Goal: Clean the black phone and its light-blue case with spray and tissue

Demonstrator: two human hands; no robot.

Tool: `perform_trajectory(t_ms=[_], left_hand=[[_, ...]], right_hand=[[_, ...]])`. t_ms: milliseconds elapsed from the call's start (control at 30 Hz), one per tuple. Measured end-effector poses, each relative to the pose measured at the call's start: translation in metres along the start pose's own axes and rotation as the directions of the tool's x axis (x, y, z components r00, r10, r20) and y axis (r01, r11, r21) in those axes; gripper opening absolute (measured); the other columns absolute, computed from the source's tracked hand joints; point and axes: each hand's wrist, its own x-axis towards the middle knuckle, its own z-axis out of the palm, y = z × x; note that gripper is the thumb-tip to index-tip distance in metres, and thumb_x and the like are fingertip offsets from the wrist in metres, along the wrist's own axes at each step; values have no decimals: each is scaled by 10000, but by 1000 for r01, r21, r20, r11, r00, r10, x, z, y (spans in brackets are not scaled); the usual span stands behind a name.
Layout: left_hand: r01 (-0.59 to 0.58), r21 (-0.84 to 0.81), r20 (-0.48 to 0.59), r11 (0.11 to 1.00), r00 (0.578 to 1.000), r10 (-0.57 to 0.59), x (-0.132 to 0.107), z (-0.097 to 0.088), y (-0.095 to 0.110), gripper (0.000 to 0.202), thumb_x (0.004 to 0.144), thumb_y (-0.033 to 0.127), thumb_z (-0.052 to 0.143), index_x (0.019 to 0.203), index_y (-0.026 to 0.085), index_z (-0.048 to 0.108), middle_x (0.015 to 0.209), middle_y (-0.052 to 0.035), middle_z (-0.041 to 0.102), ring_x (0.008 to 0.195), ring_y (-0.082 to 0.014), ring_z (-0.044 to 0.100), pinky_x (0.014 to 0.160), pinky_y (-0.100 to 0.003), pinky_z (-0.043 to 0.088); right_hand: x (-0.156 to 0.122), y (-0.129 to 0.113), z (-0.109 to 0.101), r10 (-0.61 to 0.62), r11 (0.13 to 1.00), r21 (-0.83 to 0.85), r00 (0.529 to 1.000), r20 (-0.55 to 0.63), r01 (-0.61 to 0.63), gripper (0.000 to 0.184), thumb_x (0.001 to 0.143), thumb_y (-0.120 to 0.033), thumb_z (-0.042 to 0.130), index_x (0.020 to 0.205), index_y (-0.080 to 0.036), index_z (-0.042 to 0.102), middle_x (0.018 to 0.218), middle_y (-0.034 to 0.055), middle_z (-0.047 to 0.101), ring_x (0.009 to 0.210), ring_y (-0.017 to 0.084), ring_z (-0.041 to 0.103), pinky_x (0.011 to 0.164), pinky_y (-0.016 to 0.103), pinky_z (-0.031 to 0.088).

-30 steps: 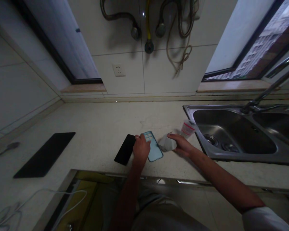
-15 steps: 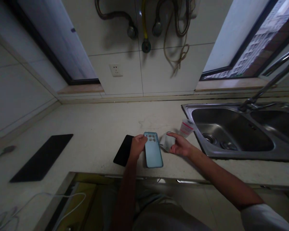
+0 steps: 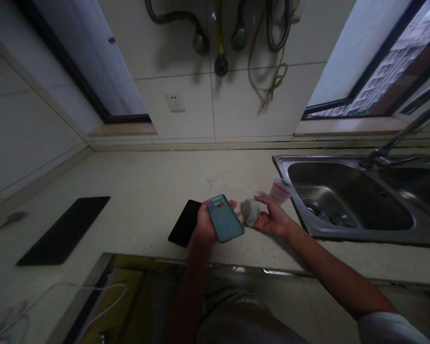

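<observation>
My left hand [image 3: 205, 224] is closed round a teal phone case [image 3: 226, 220], its fingertips showing past the far edge. The case is tilted, its hollow inner side faces up, and skin shows through the camera cutout. In my right hand [image 3: 272, 219] is a light grey cloth [image 3: 252, 211], pinched between thumb and fingers just right of the case. A black phone [image 3: 184, 224] lies flat on the counter, partly behind my left hand. Beyond my right hand stands a small clear plastic bag [image 3: 280, 190] with a red stripe, close to the sink.
A double steel sink [image 3: 344, 236] with a faucet [image 3: 380, 153] takes up the right side. On the left of the counter [image 3: 136, 191] lie a black mat [image 3: 64, 231] and a white cable [image 3: 71, 285]. The counter's front edge runs just below my hands.
The phone case has been turned over in my left hand, from its back with the camera openings to its hollow inside. My right hand still holds the cloth.
</observation>
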Motion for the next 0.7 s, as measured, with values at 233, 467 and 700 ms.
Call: perform_trajectory(t_ms=[233, 467, 700], left_hand=[[31, 64, 70, 997, 997, -36, 2, -6, -10, 456, 878, 547, 472, 978, 139, 650, 972, -181, 727, 1045, -354, 680, 981, -646, 435], [114, 167, 125, 979, 983, -136, 7, 2, -29, 580, 918, 624, 383, 983, 128, 678, 965, -179, 736, 1013, -348, 689, 929, -576, 496], [84, 119, 17, 989, 996, -87, 9, 11, -36, 583, 964, 577, 346, 1058, 118, 693, 919, -145, 748, 935, -308, 711, 913, -472, 528]], right_hand=[[-10, 5, 7, -759, 514, -595, 651, 21, 618, 237, 754, -340, 767, 645, -189, 621, 608, -1, 622, 576, 148, 554, 533, 248, 458], [-2, 13, 27, -828, 61, -762, 459, 322, 644, 280, 802, -432, 739, 714, -223, 576, 650, -20, 556, 625, 149, 485, 575, 257, 398], [22, 31, 37, -535, -442, -770, 554, 638, 460, 221, 974, -390, 513, 878, -239, 643, 826, 48, 700, 730, 200, 618, 724, 320, 475]])
